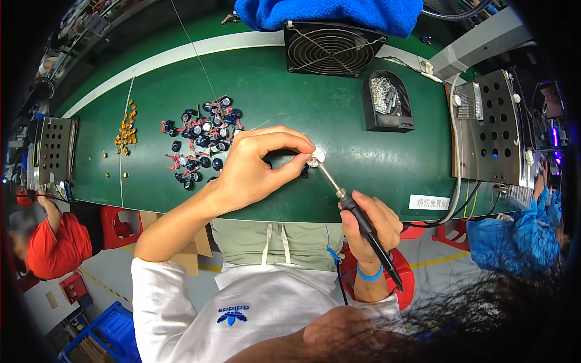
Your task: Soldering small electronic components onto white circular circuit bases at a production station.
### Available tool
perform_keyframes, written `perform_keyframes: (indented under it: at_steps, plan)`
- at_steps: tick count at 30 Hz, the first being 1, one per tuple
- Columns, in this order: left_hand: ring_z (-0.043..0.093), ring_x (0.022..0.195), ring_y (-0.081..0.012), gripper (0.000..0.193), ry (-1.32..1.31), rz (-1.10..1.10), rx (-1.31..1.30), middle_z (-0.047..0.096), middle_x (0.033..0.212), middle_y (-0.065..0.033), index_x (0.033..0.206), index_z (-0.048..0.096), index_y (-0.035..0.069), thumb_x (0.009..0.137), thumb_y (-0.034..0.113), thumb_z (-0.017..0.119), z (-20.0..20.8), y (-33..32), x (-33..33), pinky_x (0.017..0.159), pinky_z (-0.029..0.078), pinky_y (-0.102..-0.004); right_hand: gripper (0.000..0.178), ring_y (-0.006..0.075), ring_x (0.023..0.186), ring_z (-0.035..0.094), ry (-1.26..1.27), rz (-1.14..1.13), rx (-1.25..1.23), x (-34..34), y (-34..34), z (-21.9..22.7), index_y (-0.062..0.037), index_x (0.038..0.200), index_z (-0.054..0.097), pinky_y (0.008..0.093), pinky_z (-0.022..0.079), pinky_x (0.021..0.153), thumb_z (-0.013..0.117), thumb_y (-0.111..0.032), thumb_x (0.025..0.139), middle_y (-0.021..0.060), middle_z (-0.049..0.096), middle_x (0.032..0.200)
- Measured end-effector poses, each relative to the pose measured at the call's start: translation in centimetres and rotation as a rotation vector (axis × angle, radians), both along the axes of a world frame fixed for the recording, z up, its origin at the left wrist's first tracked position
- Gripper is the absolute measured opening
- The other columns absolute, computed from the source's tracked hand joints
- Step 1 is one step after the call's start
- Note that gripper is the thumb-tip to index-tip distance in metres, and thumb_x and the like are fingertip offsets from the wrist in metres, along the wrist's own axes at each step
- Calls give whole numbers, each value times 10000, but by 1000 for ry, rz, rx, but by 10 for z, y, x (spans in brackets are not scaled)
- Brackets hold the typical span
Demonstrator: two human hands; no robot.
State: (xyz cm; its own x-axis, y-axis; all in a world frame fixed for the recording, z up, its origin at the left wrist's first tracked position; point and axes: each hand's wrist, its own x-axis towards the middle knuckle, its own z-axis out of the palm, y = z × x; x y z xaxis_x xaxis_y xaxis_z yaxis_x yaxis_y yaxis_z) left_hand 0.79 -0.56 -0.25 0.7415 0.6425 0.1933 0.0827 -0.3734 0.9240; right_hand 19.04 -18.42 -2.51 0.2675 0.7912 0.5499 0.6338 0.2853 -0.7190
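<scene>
My left hand (257, 166) is closed in a pinch at the near middle of the green bench. At its fingertips is a small round silver-white part (316, 157), with a dark bit just below it. My right hand (376, 227) grips the black handle of a soldering iron (365, 225). The iron slants up and left, and its metal tip meets the round part or comes very close to it; the exact contact is too small to tell. Left of my left hand lies a loose pile of small dark round components with red wires (203, 136).
Small orange-yellow parts (126, 132) lie scattered farther left. A black fan (334, 49) stands at the back under a blue cloth (339, 15). A black bin (390, 126) with metal bits sits back right. Perforated metal boxes (493, 127) flank the bench. A co-worker in red (60, 242) is at left.
</scene>
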Motion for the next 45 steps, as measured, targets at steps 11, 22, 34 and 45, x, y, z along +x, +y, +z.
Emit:
perform_keyframes:
  at_steps: [11, 22, 34, 45]
  plan:
    - [737, 1005, -198, 156, 22, -15, 2, 750, 1101, -149, 1057, 746, -53, 905, -81, 720, 5, 0, 1, 910, 600, -302, 348, 257, 716, 762, 159, -6, 30, 4, -5, -1, 121, 1115, 672, 295, 591, 651, 761, -163, 933, 210, 746, 801]
    - [730, 1124, -241, 363, 6, -22, -50, 752, 1171, -176, 1246, 657, -50, 893, -100, 723, 3, -1, 0, 1009, 579, -340, 336, 245, 748, 769, 206, -7, -74, 5, -6, 0, 123, 1101, 682, 294, 604, 687, 813, -86, 873, 206, 756, 831]
    - [750, 1074, -222, 321, 14, -11, 39, 770, 1141, -156, 1198, 691, -45, 882, -78, 735, 4, 0, 1, 964, 597, -323, 340, 245, 746, 766, 168, 14, -101, 6, -4, 4, 107, 1094, 692, 296, 598, 677, 819, -116, 872, 199, 757, 827]
    - [769, 975, -232, 293, -13, 36, 51, 776, 1093, -135, 1143, 743, -7, 851, -37, 751, 1, -2, 3, 877, 609, -322, 334, 253, 740, 768, 226, -4, -42, 4, -6, 0, 106, 1092, 691, 298, 601, 671, 801, -139, 894, 201, 754, 822]
